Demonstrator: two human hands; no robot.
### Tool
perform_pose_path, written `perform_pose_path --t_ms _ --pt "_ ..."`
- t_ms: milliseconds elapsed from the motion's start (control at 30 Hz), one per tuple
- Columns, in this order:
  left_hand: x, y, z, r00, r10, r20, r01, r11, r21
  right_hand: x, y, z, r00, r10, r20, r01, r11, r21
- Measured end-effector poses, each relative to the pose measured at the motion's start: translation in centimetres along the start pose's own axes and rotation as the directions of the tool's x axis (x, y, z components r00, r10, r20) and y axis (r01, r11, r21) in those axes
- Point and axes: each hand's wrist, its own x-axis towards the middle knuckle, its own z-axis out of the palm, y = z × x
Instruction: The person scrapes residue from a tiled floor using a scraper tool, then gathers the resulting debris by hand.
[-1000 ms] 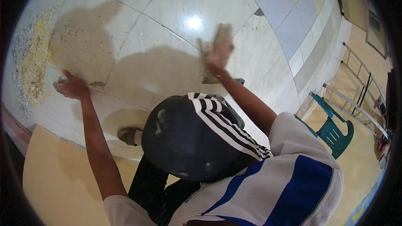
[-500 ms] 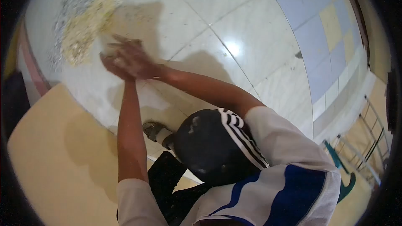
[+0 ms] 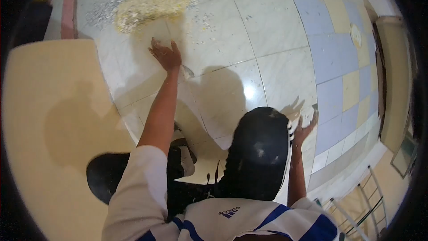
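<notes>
On the tiled floor (image 3: 209,44) lies a loose heap of small yellow and whitish flakes (image 3: 151,6), with bluish-grey bits (image 3: 104,4) scattered along its outer side. My left hand (image 3: 167,56) is just short of the heap, fingers spread and holding nothing. Far to the right, beside my bent knee, my right hand (image 3: 306,127) is raised with its fingers apart and nothing in it. What the flakes are made of cannot be made out.
My dark-trousered knee (image 3: 258,147) fills the lower middle, and my shod foot (image 3: 185,149) rests on the tiles. A beige wall (image 3: 58,120) stands at left. Blue and yellow tiles (image 3: 336,60) run up the right side, near a metal rack (image 3: 356,205).
My hands were together near the flakes and have separated. The right one has swung far right past my knee; the left stays near the heap. The view has turned.
</notes>
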Motion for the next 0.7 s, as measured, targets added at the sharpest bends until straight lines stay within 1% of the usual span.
perform_pose_path --t_ms 33,67,100,133,167,200,267,300,367,433,500,567,600,633,667,700 --pt "-0.4 0.1 0.3 0.995 -0.083 -0.051 0.083 0.997 0.000 -0.2 0.2 -1.6 1.000 0.025 0.004 -0.025 1.000 -0.004" --pt "-0.5 -0.8 1.0 0.982 -0.158 -0.100 0.158 0.987 -0.007 -0.5 -1.4 -2.6 0.991 0.136 0.001 -0.135 0.986 0.097" --pt "-1.4 -3.6 4.8 0.903 -0.429 -0.028 0.423 0.875 0.236 -1.3 -0.4 -3.5 0.999 0.040 0.013 -0.041 0.995 0.086" --pt "-1.0 -4.1 5.0 0.794 -0.583 -0.171 0.608 0.760 0.231 -2.3 1.2 -4.3 0.998 -0.057 0.025 0.055 0.995 0.079" --pt "-0.6 -3.5 5.1 0.637 -0.714 -0.291 0.769 0.614 0.176 -3.6 1.3 -5.3 0.994 -0.102 0.038 0.099 0.993 0.066" --pt "-1.6 -5.5 5.8 0.616 -0.735 -0.283 0.782 0.613 0.112 -4.4 0.7 -6.2 0.994 -0.086 0.065 0.085 0.996 0.031" --pt "-0.2 -3.5 3.9 0.566 -0.788 -0.240 0.814 0.581 0.011 -7.4 -0.6 -7.5 0.990 0.044 0.134 -0.036 0.998 -0.058" --pt "-1.2 -5.3 6.3 0.539 -0.813 -0.222 0.828 0.559 -0.035 -8.1 -1.8 -7.9 0.980 0.114 0.162 -0.099 0.990 -0.099" --pt "-0.2 -3.6 4.8 0.496 -0.845 -0.200 0.846 0.522 -0.108 -9.7 -3.4 -8.2 0.944 0.246 0.220 -0.208 0.961 -0.182" --pt "0.5 -1.6 3.6 0.461 -0.872 -0.167 0.862 0.484 -0.149 -10.5 -4.5 -8.2 0.908 0.325 0.263 -0.259 0.931 -0.257" --pt "1.8 1.1 4.5 0.448 -0.884 -0.133 0.872 0.465 -0.152 -11.2 -5.4 -8.0 0.873 0.391 0.292 -0.292 0.898 -0.329" --pt "0.9 0.7 4.8 0.460 -0.877 -0.134 0.878 0.472 -0.074 -11.4 -6.0 -7.3 0.852 0.410 0.326 -0.281 0.883 -0.376" --pt "0.7 1.6 3.9 0.480 -0.864 -0.150 0.872 0.489 -0.028 -11.3 -6.2 -6.5 0.852 0.400 0.338 -0.264 0.885 -0.384" --pt "1.0 2.0 3.1 0.504 -0.846 -0.175 0.861 0.509 0.019 -10.7 -6.0 -5.6 0.858 0.376 0.351 -0.237 0.894 -0.379" --pt "0.6 1.2 3.5 0.540 -0.815 -0.209 0.840 0.538 0.071 -10.2 -5.7 -4.1 0.866 0.349 0.359 -0.211 0.905 -0.371" --pt "0.8 1.8 2.7 0.585 -0.777 -0.230 0.810 0.573 0.123 -9.0 -5.4 -2.3 0.883 0.306 0.357 -0.177 0.919 -0.351"
